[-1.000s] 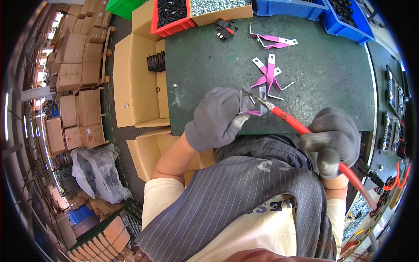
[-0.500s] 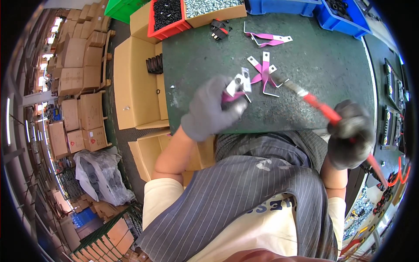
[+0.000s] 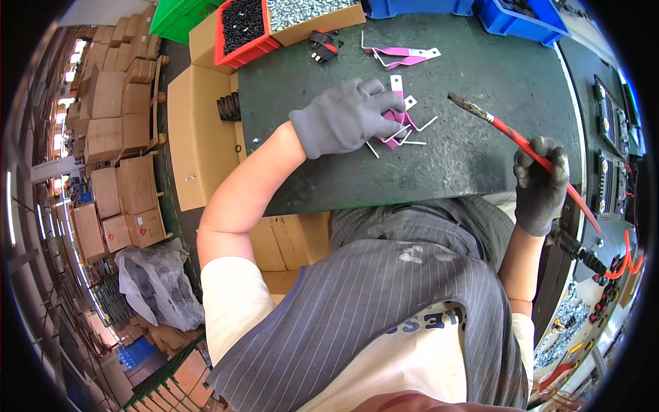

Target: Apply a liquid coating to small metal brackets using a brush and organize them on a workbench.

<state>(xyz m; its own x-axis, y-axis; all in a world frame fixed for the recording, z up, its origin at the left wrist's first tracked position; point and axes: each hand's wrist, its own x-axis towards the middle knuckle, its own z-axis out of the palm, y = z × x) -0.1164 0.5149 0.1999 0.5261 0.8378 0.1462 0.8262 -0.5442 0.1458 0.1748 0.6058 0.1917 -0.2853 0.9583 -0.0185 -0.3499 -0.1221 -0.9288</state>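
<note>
My left hand (image 3: 347, 118), in a grey glove, reaches over a small pile of bent metal strips (image 3: 396, 103) with pink sleeves and bare, holed ends. Its fingers and thumb curl about strips in the pile; the grip is partly hidden. Several bent silver ends stick out below and right of the fingertips. My right hand (image 3: 542, 180), in a dark, soiled glove, is closed round the red handle of a brush (image 3: 511, 132). The brush's dark, worn tip points up and left above the table, away from the pile. Farther back lie more pink-sleeved strips (image 3: 406, 53).
The dark green table (image 3: 329, 185) has a black-and-red switch-like part (image 3: 322, 47) at its back left. Behind are a red bin (image 3: 244, 51) of black parts, a carton (image 3: 319, 29) of silvery fasteners and blue bins (image 3: 525, 24). An open carton (image 3: 195, 137) stands left; a power tool (image 3: 573, 244) lies right.
My left hand has moved right and slightly away from me, bringing the strips it held to the pile. My right hand has drawn the brush up, its tip now clear of the strips.
</note>
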